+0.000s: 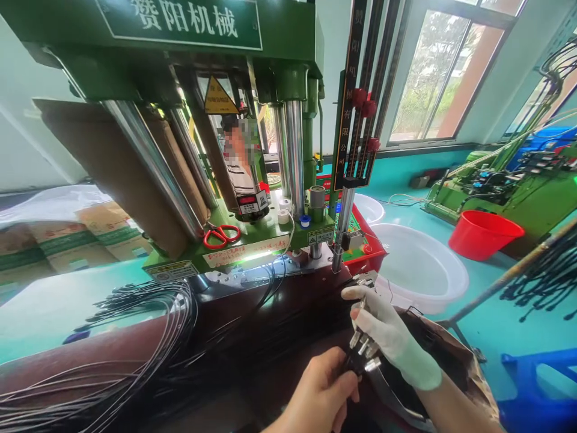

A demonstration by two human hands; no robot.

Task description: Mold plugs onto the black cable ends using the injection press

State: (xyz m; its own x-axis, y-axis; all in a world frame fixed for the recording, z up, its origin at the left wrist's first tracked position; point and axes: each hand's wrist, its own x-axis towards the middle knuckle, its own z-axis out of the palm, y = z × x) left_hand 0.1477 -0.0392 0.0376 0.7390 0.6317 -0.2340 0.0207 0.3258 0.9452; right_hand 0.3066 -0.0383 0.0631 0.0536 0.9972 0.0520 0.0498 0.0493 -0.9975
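Note:
My bare left hand [322, 388] is closed around a bunch of black cables [354, 362], near their ends. Several silvery metal connectors [366, 347] fan out from that bunch, just beyond my fingers. Wearing a white glove, my right hand [396, 337] pinches a slim metal connector [362, 308] between thumb and fingers, directly above the others. Whether this piece is joined to one of the cables I cannot tell. Both hands are over the front right of the dark red table [256, 337], and its front part lies in shadow.
A green press [288, 78] stands behind the table, with red-handled scissors [222, 236] on its bed. Coiled black cables [175, 337] lie at left. White tubs [419, 264], a red bucket [487, 231] and a blue stool [536, 391] stand on the floor at right.

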